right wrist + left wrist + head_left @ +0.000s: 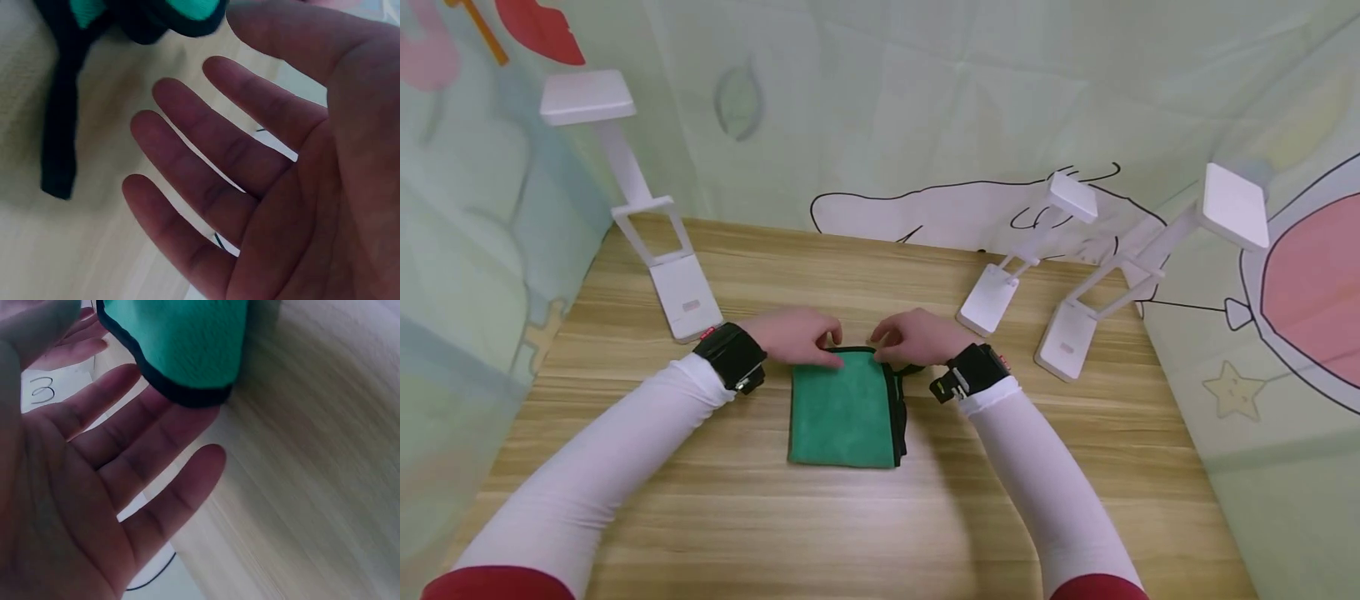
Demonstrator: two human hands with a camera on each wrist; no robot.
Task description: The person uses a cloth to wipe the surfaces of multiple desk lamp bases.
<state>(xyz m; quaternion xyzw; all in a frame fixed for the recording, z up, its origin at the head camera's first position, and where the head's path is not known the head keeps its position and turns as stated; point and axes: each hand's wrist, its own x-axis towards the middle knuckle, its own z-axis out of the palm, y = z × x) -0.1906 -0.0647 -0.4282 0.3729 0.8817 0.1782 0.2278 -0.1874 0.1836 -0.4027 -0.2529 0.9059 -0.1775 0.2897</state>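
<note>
A folded green cloth [842, 412] with black edging lies on the table, its layers stacked along the right side. At its far left corner is my left hand [793, 336], the thumb over the green surface. The left wrist view shows the fingers [156, 437] loosely extended, with the cloth's black-edged corner [187, 394] against them. My right hand [921, 336] is at the far right corner, thumb at the edge. Its fingers [206, 150] are spread and relaxed in the right wrist view, apart from the cloth. A black strap [59, 137] hangs from the cloth's right side.
One white desk lamp [685, 296] stands at the back left of the wooden table [760, 533]. A small white lamp [990, 300] and a larger white lamp [1067, 337] stand at the back right. A printed curtain [880, 108] encloses the back and sides.
</note>
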